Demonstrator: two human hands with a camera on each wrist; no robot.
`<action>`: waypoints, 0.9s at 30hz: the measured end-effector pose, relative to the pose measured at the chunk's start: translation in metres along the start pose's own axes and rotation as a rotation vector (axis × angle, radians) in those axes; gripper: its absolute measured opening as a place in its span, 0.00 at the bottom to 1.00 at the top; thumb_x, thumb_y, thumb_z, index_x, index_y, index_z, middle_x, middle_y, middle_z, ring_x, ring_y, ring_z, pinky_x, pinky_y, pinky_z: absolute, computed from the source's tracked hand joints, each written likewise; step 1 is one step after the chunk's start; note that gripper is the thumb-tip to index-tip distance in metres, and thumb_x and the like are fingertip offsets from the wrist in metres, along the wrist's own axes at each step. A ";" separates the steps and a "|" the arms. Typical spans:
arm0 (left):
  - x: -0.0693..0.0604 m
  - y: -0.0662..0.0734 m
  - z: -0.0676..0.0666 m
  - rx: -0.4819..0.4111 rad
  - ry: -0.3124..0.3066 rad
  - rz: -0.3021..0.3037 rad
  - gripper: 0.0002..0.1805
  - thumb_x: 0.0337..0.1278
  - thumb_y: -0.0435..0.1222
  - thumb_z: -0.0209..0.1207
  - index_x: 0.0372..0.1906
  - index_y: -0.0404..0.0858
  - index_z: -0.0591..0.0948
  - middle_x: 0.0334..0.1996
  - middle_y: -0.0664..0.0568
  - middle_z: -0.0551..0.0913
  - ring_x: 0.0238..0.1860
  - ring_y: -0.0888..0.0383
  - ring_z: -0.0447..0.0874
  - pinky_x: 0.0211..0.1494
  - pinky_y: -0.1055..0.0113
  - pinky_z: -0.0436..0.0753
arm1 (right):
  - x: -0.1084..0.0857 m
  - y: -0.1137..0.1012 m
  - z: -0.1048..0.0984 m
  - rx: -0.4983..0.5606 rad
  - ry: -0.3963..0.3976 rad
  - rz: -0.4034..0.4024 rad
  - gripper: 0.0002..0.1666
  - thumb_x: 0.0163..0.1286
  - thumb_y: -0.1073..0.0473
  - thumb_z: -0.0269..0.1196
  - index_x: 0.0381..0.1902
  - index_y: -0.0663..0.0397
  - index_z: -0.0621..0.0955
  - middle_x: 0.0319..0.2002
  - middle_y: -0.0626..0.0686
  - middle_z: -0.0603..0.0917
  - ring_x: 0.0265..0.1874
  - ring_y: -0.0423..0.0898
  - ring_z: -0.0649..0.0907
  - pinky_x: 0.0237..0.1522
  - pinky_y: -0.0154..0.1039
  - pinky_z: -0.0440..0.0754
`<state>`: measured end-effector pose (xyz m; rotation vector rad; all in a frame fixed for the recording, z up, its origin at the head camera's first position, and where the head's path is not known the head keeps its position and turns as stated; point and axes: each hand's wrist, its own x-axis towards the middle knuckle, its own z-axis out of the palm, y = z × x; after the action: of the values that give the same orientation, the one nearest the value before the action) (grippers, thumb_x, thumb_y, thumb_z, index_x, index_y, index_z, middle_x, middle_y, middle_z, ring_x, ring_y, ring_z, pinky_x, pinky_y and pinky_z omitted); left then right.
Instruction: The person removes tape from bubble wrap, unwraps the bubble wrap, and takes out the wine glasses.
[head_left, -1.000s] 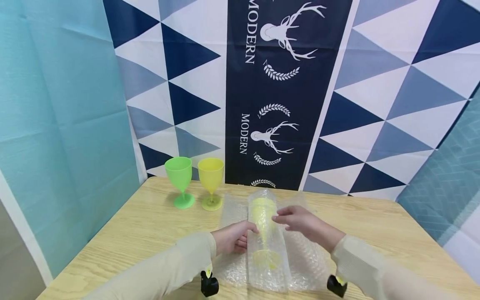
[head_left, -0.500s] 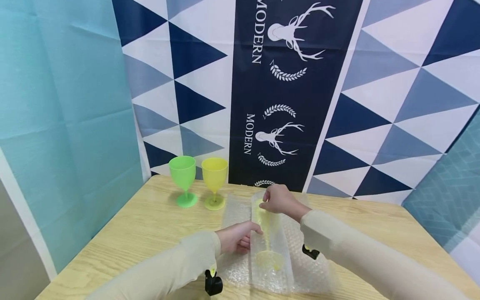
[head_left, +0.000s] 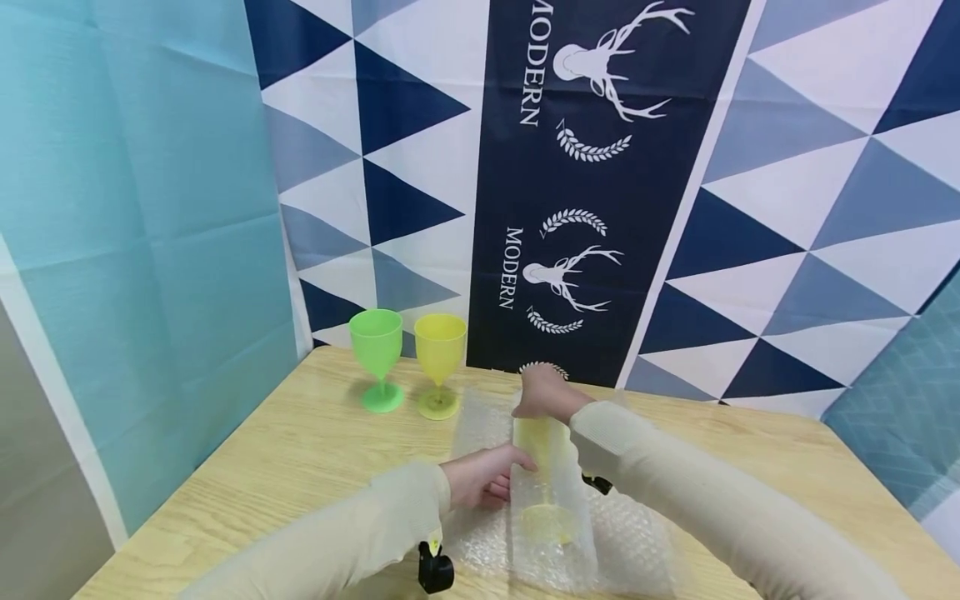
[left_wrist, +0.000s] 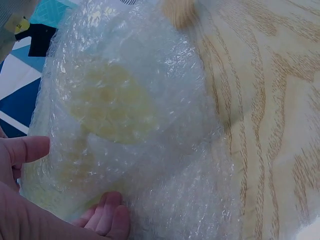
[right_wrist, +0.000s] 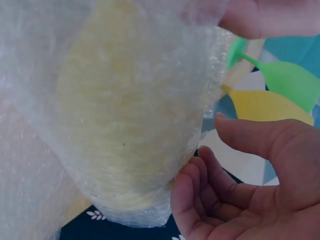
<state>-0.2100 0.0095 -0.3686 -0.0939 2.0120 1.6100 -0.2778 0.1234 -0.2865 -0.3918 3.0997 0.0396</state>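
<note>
A yellow goblet lies on its side, wrapped in clear bubble wrap, its bowl toward the far end of the table. Through the plastic its round foot shows blurred in the left wrist view. My left hand holds the wrapped goblet from the left, thumb on top and fingers bent low at its side. At the far end, my right hand reaches over the bowl. In the right wrist view its bent fingertips touch the edge of the wrap, while the thumb stands apart from it.
A green goblet and another yellow goblet stand upright at the back left of the wooden table. Loose bubble wrap spreads on both sides of the bundle. A patterned curtain hangs behind the table.
My right hand has gone from the bundle's right side, across to the left and away, to its far end. The left hand keeps its place. The head view has shifted slightly.
</note>
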 end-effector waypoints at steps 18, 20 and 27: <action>-0.002 0.006 -0.001 0.031 0.009 -0.020 0.29 0.49 0.49 0.64 0.50 0.32 0.75 0.39 0.46 0.80 0.29 0.62 0.74 0.29 0.76 0.72 | -0.001 0.009 -0.004 -0.076 0.000 -0.024 0.08 0.49 0.63 0.64 0.19 0.60 0.75 0.23 0.53 0.76 0.27 0.49 0.74 0.37 0.42 0.82; -0.002 0.004 -0.001 0.021 0.005 -0.024 0.29 0.50 0.48 0.64 0.50 0.31 0.75 0.39 0.46 0.80 0.29 0.62 0.74 0.29 0.76 0.73 | -0.001 0.009 -0.004 -0.074 -0.003 -0.030 0.08 0.49 0.63 0.63 0.18 0.59 0.74 0.22 0.53 0.75 0.27 0.49 0.74 0.36 0.41 0.82; -0.002 0.000 0.000 0.005 0.001 -0.023 0.30 0.50 0.48 0.64 0.50 0.28 0.74 0.38 0.45 0.81 0.30 0.61 0.75 0.30 0.76 0.73 | -0.004 0.012 -0.002 -0.083 0.009 -0.064 0.10 0.50 0.62 0.65 0.19 0.61 0.75 0.24 0.54 0.77 0.27 0.49 0.75 0.38 0.41 0.83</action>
<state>-0.2082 0.0095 -0.3674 -0.1154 2.0090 1.5910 -0.2773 0.1356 -0.2846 -0.4944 3.1000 0.1671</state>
